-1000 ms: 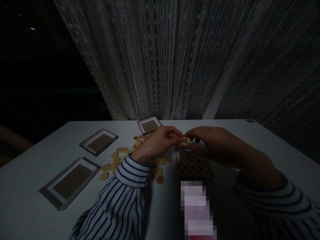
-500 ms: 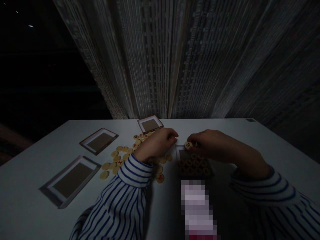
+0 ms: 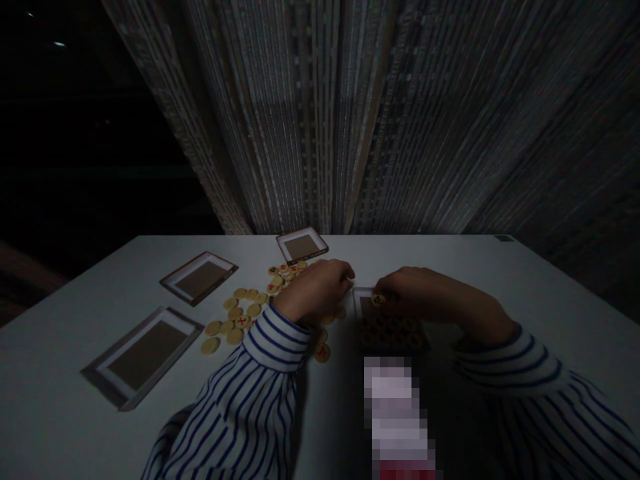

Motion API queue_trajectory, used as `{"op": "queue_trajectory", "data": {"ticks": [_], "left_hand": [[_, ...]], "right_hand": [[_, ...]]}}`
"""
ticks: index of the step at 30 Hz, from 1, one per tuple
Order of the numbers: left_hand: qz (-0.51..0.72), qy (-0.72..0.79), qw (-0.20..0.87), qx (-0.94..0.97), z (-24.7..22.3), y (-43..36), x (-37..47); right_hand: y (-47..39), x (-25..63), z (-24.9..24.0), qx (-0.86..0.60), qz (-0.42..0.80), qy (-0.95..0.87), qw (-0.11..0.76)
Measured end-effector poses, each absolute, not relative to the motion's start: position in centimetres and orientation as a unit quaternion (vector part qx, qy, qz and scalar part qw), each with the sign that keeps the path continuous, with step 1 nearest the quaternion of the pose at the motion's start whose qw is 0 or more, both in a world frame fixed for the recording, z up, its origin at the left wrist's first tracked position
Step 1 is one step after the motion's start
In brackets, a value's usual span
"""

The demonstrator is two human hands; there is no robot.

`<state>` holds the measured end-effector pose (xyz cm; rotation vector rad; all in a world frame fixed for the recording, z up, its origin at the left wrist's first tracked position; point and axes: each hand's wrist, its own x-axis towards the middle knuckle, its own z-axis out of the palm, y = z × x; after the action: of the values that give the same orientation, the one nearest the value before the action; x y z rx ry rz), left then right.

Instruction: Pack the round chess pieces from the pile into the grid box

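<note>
In my right hand (image 3: 430, 293) is a round wooden piece (image 3: 378, 301) with a dark character, held between the fingers over a small box (image 3: 369, 306). Rows of round pieces (image 3: 390, 331) fill the near part of that box. My left hand (image 3: 323, 287) hovers left of the box, its fingers curled together; whether they grip anything is hidden. Under and beside my left forearm lies a loose spread of round pieces (image 3: 234, 312), some marked in red, one of them a red-marked piece (image 3: 323, 353) near my cuff.
Three shallow open boxes stand on the white table (image 3: 170, 433): one at the left front (image 3: 147, 353), one behind it (image 3: 199, 279), one at the back middle (image 3: 302, 247). A curtain (image 3: 310, 120) hangs behind the table. A blurred patch covers the front middle.
My right hand has lowered with the round piece, bringing it down from the box's far edge to over its inside. My left hand has stayed nearly in place.
</note>
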<state>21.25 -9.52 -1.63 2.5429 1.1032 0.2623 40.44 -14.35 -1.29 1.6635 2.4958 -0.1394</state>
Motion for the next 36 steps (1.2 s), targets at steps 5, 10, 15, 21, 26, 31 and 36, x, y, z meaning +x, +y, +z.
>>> {"op": "queue_trajectory", "data": {"ticks": [5, 10, 15, 21, 26, 31, 36], "left_hand": [[0.077, 0.391, 0.162, 0.903, -1.7, -9.6, 21.3], [0.076, 0.39, 0.149, 0.905, -1.8, -9.7, 21.4], [0.076, 0.39, 0.148, 0.906, -2.1, -9.9, 21.5], [0.057, 0.371, 0.129, 0.918, -2.2, -9.9, 21.8], [0.036, 0.375, 0.113, 0.919, -2.2, -10.2, 22.2], [0.035, 0.374, 0.105, 0.921, -2.3, -10.4, 22.3], [0.034, 0.377, 0.126, 0.917, -2.4, -10.4, 22.5]], "right_hand": [[-13.8, 40.7, -2.2, 0.542, -0.055, 0.834, 0.086], [-13.5, 40.7, -2.6, 0.546, -0.075, 0.828, 0.106], [-13.3, 40.9, -3.1, 0.535, -0.075, 0.836, 0.093], [-13.2, 41.0, -3.5, 0.529, -0.07, 0.84, 0.098], [-13.1, 40.9, -3.4, 0.528, -0.083, 0.839, 0.099], [-13.1, 40.8, -3.5, 0.53, -0.084, 0.838, 0.1], [-13.1, 40.8, -3.5, 0.531, -0.079, 0.836, 0.111]]}}
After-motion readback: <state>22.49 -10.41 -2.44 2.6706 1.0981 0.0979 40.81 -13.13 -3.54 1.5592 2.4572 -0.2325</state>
